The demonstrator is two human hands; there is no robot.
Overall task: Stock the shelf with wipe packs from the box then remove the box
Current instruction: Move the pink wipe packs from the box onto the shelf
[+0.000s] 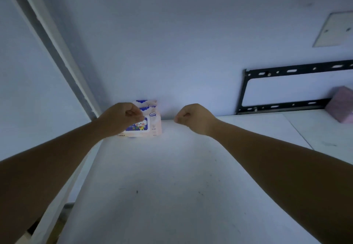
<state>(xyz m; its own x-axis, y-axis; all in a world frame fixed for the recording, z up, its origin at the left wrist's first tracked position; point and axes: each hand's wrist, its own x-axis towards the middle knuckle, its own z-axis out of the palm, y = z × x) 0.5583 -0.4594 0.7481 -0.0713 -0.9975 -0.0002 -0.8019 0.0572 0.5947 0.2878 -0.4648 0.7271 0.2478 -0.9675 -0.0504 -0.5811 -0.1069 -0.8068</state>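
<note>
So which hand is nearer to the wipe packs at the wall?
Left. The left hand overlaps the left edge of the wipe packs; whether it grips them is unclear. The right hand is apart, to their right.

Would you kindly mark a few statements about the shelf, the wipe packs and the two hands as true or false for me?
1. The wipe packs sit at the back of the shelf, by the wall. True.
2. The right hand holds a wipe pack. False: its fingers are curled and it holds nothing.
3. A black bracket is fixed to the wall on the right. True.
4. A pink block lies left of the wipe packs. False: it lies at the far right.
5. The left hand covers the left part of the wipe packs. True.
</note>
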